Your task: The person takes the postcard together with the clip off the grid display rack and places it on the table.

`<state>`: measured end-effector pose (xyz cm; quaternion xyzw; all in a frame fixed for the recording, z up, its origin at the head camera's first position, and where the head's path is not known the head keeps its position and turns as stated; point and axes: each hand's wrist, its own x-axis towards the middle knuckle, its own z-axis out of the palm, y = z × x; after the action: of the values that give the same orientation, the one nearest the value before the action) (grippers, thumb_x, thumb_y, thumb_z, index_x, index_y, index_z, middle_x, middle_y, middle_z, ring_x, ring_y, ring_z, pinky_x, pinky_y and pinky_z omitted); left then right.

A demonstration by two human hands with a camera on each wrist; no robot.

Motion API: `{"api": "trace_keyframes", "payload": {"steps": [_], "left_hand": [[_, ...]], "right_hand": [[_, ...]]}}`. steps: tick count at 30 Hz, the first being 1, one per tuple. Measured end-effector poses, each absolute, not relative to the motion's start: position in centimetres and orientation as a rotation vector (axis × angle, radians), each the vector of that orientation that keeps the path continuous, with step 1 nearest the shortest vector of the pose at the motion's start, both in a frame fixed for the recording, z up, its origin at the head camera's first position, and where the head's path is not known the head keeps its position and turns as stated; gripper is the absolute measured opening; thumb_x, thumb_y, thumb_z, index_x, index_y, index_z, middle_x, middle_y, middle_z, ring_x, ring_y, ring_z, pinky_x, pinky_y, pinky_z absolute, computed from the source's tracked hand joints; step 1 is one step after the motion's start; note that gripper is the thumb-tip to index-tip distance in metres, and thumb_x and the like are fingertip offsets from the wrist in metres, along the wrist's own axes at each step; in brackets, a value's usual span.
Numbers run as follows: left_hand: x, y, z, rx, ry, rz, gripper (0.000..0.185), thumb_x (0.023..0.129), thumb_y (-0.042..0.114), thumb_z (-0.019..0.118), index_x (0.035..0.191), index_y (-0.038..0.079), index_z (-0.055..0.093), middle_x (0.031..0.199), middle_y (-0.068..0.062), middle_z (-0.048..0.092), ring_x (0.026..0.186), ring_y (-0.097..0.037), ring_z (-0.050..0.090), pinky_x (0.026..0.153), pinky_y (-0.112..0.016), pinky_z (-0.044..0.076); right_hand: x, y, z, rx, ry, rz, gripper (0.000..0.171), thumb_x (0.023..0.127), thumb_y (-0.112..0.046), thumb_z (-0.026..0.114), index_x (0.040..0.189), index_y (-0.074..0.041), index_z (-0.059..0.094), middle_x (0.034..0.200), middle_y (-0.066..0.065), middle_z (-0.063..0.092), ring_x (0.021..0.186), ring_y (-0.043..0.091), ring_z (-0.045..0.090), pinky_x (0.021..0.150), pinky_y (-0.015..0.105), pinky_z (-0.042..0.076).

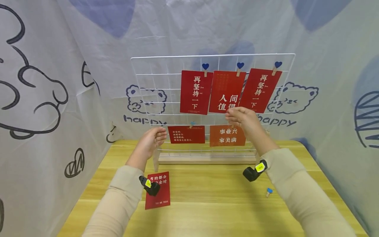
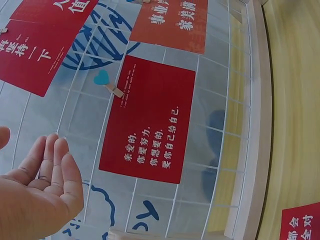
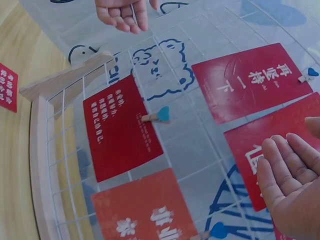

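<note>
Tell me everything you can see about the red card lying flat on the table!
The red card is a flat rectangle that looks like paper, printed with white characters at the top and small white letters near its bottom edge. It lies flat and slightly tilted on the wooden table, in front of the white wire grid and near the left side. The left arm's wrist camera hides part of it. No hand touches it.

Thin white wire grid [image 1: 154, 82] is standing on a pale wooden base [image 1: 207, 159]; matt red paper cards [image 1: 195, 92] are hanging by wooden pegs [image 1: 205, 73].
</note>
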<state>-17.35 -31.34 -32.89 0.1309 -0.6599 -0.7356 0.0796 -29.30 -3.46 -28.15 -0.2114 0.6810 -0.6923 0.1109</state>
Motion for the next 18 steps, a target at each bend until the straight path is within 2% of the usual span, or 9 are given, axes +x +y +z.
{"api": "trace_keyframes", "payload": {"steps": [5,7,10,12,14,18], "left_hand": [[-17.9,-31.1,-32.6,0.368,-1.96,-2.197,0.038,0.093,0.018,0.033,0.119,-0.01,0.037,0.093,-0.003,0.051,0.088,-0.014,0.05,0.093,-0.036,0.031],[-18.1,-31.0,-32.5,0.37,-1.968,-2.185,0.038,0.093,0.018,0.033,0.119,-0.009,0.037,0.098,-0.006,0.052,0.089,-0.015,0.05,0.093,-0.036,0.031],[-18.5,-30.9,-32.2,0.386,-1.991,-2.161,0.037,0.093,0.019,0.033,0.119,-0.007,0.039,0.11,-0.015,0.049,0.091,-0.014,0.049,0.093,-0.035,0.031],[-18.7,-30.8,-32.0,0.402,-2.002,-2.152,0.037,0.093,0.02,0.033,0.119,-0.006,0.04,0.117,-0.018,0.045,0.094,-0.016,0.048,0.093,-0.034,0.031],[-19.0,-30.7,-31.8,0.406,-2.004,-2.15,0.038,0.093,0.02,0.033,0.12,-0.005,0.04,0.12,-0.019,0.044,0.1,-0.02,0.047,0.093,-0.033,0.031],[-19.7,-30.4,-31.4,0.41,-1.976,-2.173,0.038,0.093,0.019,0.033,0.121,-0.005,0.039,0.118,-0.017,0.046,0.111,-0.029,0.04,0.092,-0.033,0.032]], "right_hand": [[-29.3,-4.4,-27.0,-0.623,1.997,-2.07,0.035,0.084,-0.022,0.056,0.105,0.005,0.051,0.097,0.011,0.061,0.089,0.022,0.058,0.081,0.031,0.044],[-29.9,-4.7,-27.1,-0.617,2.016,-2.07,0.034,0.084,-0.024,0.056,0.105,0.003,0.052,0.098,0.012,0.06,0.092,0.025,0.057,0.082,0.032,0.043],[-32.7,-5.1,-28.2,-0.646,1.955,-2.094,0.033,0.082,-0.026,0.058,0.104,-0.001,0.055,0.099,0.011,0.06,0.093,0.026,0.056,0.08,0.031,0.045],[-35.4,-5.3,-29.6,-0.677,1.887,-2.121,0.034,0.08,-0.026,0.06,0.105,-0.003,0.056,0.101,0.012,0.06,0.091,0.025,0.057,0.078,0.031,0.046],[-36.5,-5.5,-29.8,-0.695,1.852,-2.137,0.034,0.079,-0.027,0.062,0.104,-0.004,0.057,0.1,0.011,0.06,0.089,0.024,0.058,0.075,0.03,0.047],[-33.4,-6.0,-27.0,-0.699,1.936,-2.137,0.036,0.08,-0.028,0.06,0.103,-0.001,0.055,0.1,0.012,0.06,0.09,0.024,0.058,0.077,0.03,0.046]]}}
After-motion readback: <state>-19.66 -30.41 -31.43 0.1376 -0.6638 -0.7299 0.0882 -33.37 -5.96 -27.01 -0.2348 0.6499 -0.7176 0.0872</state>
